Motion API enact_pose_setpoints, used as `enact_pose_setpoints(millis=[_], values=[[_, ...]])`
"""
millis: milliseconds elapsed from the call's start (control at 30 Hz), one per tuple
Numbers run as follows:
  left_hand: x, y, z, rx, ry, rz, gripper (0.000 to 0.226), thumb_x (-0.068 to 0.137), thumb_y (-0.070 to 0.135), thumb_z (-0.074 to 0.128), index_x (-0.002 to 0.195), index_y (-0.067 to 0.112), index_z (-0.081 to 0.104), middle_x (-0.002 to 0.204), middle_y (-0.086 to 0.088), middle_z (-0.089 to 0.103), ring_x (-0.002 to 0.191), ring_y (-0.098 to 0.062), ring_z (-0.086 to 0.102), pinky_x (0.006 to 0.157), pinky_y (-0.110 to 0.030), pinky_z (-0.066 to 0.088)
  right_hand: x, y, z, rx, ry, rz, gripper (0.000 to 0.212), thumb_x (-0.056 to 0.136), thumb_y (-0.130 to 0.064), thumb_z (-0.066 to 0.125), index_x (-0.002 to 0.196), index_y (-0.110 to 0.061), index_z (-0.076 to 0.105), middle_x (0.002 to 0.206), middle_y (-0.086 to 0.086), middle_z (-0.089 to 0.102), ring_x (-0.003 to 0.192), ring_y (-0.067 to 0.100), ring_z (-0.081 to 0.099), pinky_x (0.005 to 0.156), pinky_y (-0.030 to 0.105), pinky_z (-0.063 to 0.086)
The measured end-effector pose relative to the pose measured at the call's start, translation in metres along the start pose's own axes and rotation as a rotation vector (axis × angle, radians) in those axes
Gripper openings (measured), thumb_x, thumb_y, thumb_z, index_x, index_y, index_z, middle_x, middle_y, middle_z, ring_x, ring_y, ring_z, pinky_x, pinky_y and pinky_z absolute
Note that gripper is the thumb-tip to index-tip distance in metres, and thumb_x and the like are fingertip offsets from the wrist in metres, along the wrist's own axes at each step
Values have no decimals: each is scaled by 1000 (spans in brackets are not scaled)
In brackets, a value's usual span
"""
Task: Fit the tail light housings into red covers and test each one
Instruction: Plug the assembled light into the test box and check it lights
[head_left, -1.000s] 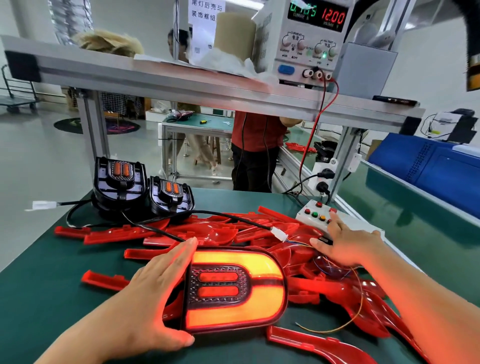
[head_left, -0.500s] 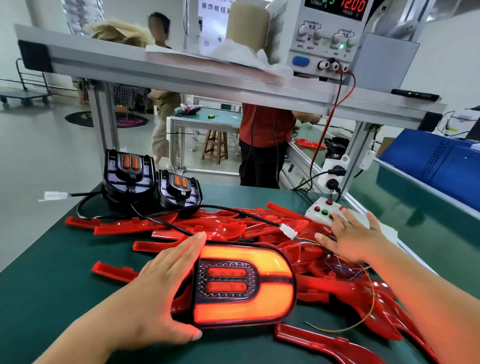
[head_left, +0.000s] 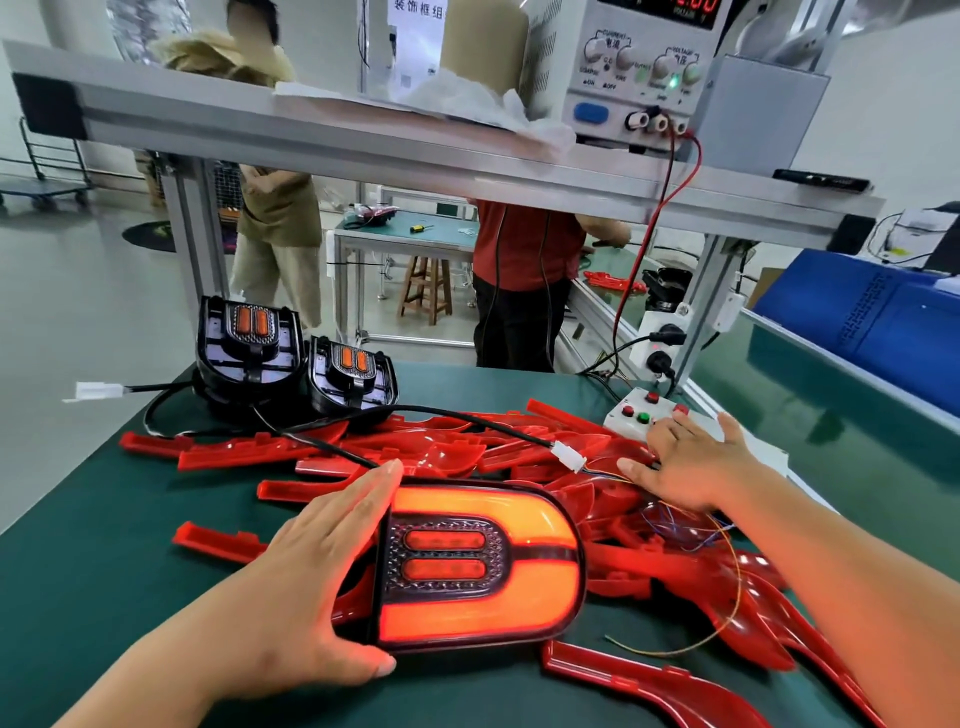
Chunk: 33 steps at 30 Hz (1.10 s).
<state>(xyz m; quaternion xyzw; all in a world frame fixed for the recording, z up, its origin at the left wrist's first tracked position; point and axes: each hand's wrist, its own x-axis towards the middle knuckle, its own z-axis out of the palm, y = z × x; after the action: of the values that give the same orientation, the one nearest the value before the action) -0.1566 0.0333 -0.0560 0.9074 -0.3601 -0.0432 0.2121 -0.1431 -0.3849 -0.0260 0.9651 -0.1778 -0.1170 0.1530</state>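
Note:
An assembled tail light (head_left: 478, 561) lies on the pile of red covers (head_left: 415, 447) and glows orange-red. My left hand (head_left: 306, 566) rests against its left end, fingers straight along the top corner and thumb along the bottom edge. My right hand (head_left: 691, 462) lies flat with straight fingers reaching onto the white button box (head_left: 631, 418). A black cable with a white connector (head_left: 569, 457) runs from the lamp toward that hand. Two unlit black housings (head_left: 249, 338) (head_left: 353, 369) stand upright at the back left.
A power supply (head_left: 639, 67) sits on the aluminium shelf (head_left: 363, 145) overhead, with red and black leads dropping to the bench. Thin loose wires (head_left: 722, 597) lie over the covers on the right. The green table top (head_left: 78, 571) ends at the left. People stand behind the bench.
Both hands keep their places on the lamp and the button box, and the lamp stays lit. Only my view has shifted slightly.

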Motion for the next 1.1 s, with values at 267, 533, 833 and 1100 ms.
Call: enact_pose_setpoints(millis=[267,533,833,1100], values=[[1,0,0,-2,-11,2,133,55,73,71,130,60,-39,136,49,-34,131,23,-24,120,-32,9,11,-13,-9,142,105,31,74,92,-71,21,143,-18,30,153,4,35,140,19,34,117,50,6],[-1,0,0,-31,-15,-5,133,55,72,72,131,62,-36,139,48,-32,138,16,-17,122,-40,13,16,-33,1,209,102,-16,70,99,-58,17,153,-14,8,160,6,24,150,22,5,115,48,15],[0,0,0,-34,-28,-10,132,55,72,72,131,62,-36,139,48,-32,128,26,-25,121,-41,12,16,-43,4,238,156,28,80,93,-69,14,153,-17,12,164,3,7,150,35,0,118,50,9],[0,-2,1,-3,-8,28,132,56,73,71,132,60,-37,138,48,-33,129,25,-26,117,-26,5,21,-51,3,194,128,32,81,88,-75,5,143,-21,31,163,7,14,147,41,12,118,53,13]])
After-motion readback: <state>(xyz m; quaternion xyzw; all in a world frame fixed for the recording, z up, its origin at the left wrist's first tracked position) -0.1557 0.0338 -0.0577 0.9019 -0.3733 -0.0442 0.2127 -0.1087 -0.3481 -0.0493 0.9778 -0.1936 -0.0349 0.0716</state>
